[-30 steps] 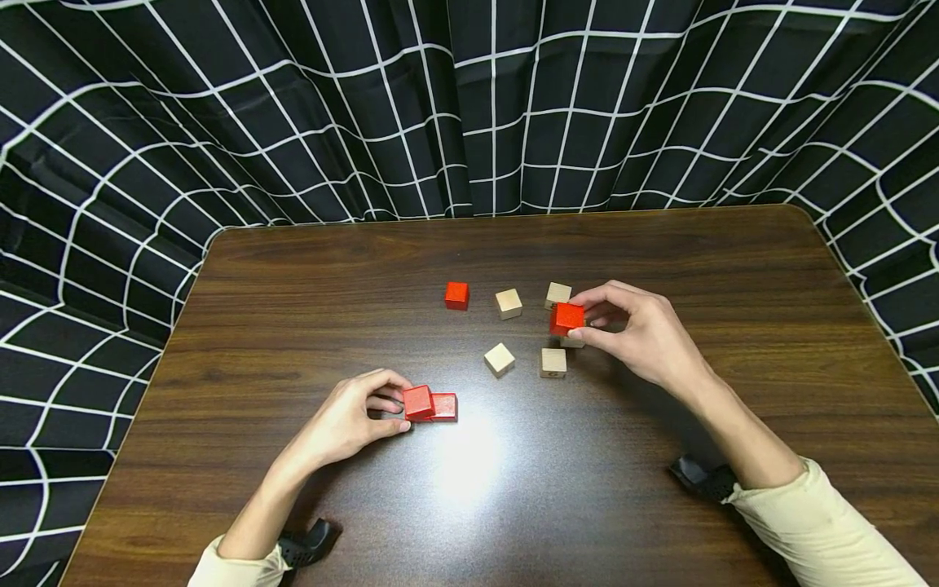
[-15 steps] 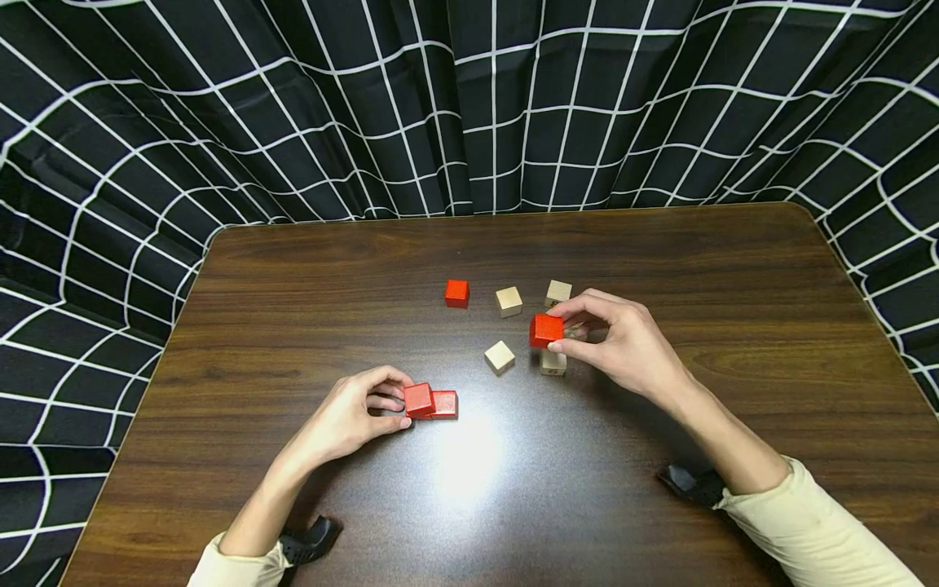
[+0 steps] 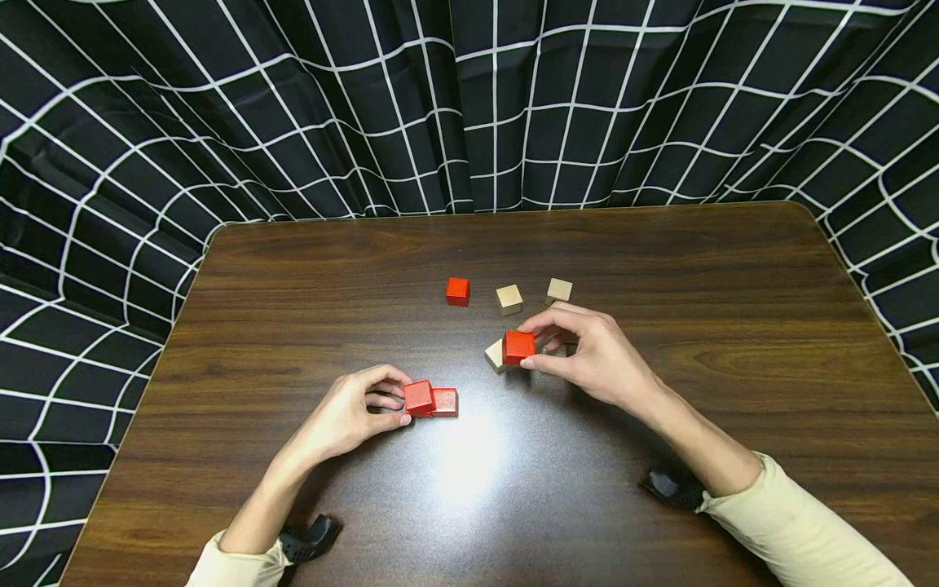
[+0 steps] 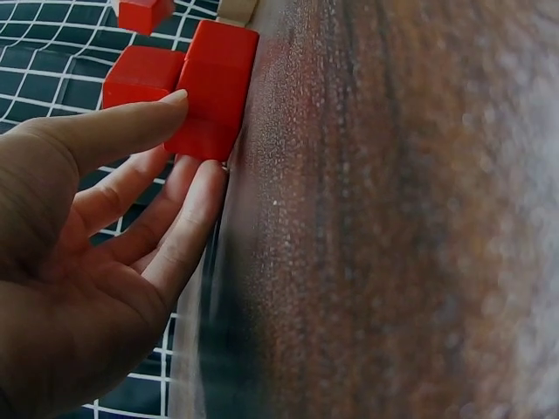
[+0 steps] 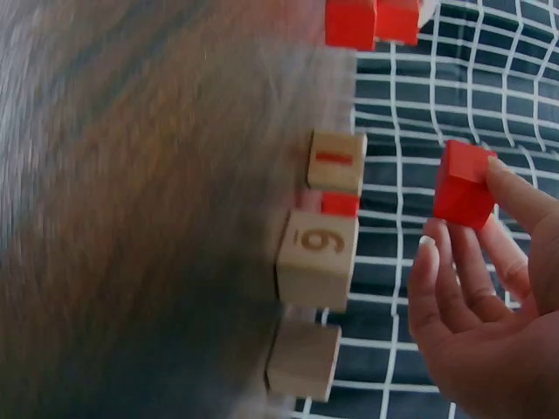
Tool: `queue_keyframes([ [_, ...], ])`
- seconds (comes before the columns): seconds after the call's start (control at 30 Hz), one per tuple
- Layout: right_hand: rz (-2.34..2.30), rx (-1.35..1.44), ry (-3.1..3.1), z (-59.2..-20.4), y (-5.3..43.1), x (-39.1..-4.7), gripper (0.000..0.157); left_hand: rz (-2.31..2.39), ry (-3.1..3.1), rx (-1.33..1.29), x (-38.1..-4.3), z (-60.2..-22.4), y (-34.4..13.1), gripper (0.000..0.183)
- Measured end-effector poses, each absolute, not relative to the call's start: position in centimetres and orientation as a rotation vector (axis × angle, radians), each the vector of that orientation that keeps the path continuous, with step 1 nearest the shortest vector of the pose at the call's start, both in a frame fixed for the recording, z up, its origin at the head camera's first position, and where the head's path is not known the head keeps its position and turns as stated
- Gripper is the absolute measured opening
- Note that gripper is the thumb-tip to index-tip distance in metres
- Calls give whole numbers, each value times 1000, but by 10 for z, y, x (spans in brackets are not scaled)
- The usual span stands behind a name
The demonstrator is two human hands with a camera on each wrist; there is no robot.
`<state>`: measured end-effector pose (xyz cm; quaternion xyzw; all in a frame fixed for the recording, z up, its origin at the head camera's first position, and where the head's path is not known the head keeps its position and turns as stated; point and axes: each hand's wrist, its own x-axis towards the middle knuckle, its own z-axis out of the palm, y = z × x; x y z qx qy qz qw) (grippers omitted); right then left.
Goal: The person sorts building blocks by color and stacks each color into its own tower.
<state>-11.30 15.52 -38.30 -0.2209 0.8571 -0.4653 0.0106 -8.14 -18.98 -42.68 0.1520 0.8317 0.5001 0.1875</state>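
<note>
My right hand [image 3: 594,350] pinches a red cube [image 3: 518,347] between thumb and fingers, raised over the pale wooden cubes. In the right wrist view that red cube [image 5: 465,183] stands apart from the table. My left hand [image 3: 359,412] has thumb and fingertips at the left end of a small red stack. There a tilted upper red cube [image 3: 419,397] rests on the lower layer, and another red cube [image 3: 444,402] shows at its right. The left wrist view shows the thumb and fingers about the lower red cube [image 4: 205,135], with the upper cube [image 4: 140,74] beside the thumb.
Several pale cubes lie beyond, including one at the back [image 3: 509,299] and one partly covered by the held cube [image 3: 495,355]. A pale cube [image 5: 316,257] bears a digit. A lone red cube [image 3: 458,291] sits at the back. Gridded black curtains [image 3: 469,106] enclose the brown table [image 3: 308,293].
My right hand has carried its red cube left and nearer, toward the red stack, passing over the pale cubes. The left hand and its stack have stayed in place.
</note>
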Motion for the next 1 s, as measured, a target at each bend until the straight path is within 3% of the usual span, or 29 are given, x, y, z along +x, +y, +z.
queue_keyframes([
  [0.3, -1474, -745, 2602, -392, 138, -112, 34, 1432, 2322, 400, -81, -427, -189, 36],
  [1.0, -1763, -544, 2256, -401, 106, -98, 34, 1437, 2318, 396, -82, -429, -190, 36],
])
